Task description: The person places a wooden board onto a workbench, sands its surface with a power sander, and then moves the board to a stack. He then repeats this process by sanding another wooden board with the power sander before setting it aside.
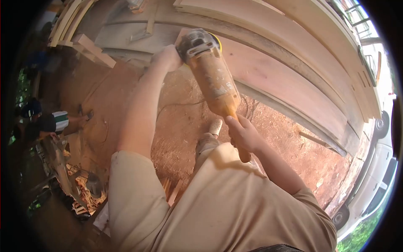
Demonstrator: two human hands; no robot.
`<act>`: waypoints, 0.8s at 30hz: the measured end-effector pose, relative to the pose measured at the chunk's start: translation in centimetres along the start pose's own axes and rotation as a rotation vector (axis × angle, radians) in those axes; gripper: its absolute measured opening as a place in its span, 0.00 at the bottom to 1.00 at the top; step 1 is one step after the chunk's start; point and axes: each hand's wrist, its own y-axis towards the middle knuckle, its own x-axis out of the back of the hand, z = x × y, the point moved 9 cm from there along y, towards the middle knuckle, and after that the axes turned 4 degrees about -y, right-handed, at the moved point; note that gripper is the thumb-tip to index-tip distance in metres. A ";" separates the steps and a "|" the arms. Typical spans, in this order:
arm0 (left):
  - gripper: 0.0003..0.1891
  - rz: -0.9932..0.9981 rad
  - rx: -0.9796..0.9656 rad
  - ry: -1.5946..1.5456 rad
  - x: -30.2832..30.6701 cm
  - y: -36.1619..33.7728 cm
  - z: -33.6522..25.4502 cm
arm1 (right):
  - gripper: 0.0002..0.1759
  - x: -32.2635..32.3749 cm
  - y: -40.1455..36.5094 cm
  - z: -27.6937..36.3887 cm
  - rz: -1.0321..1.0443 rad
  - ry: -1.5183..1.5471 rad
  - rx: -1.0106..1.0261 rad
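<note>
An angle grinder [214, 77], its orange body scuffed and dusty, slants across the middle of the view with its metal head away from me. My right hand [243, 134] is wrapped round its narrow rear handle, close to my body. At the head end my left hand [168, 59] is closed at the side of the tool; its fingers are mostly hidden. A yellow-edged disc [218, 42] shows past the head, over a reddish wooden plank [268, 71]. The disc's underside is hidden.
Long pale boards [302, 38] lie beyond the plank. Wood blocks [94, 50] stand at the upper left. A cable [180, 103] runs over the reddish dirt floor [176, 138]. Another person [50, 122] is at the left, near wood scraps [84, 189]. A white vehicle [371, 180] stands at the right.
</note>
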 end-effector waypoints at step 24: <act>0.19 -0.024 -0.151 -0.034 -7.2 -8.4 -23.6 | 0.24 14.5 -13.1 -13.1 -0.266 0.211 0.013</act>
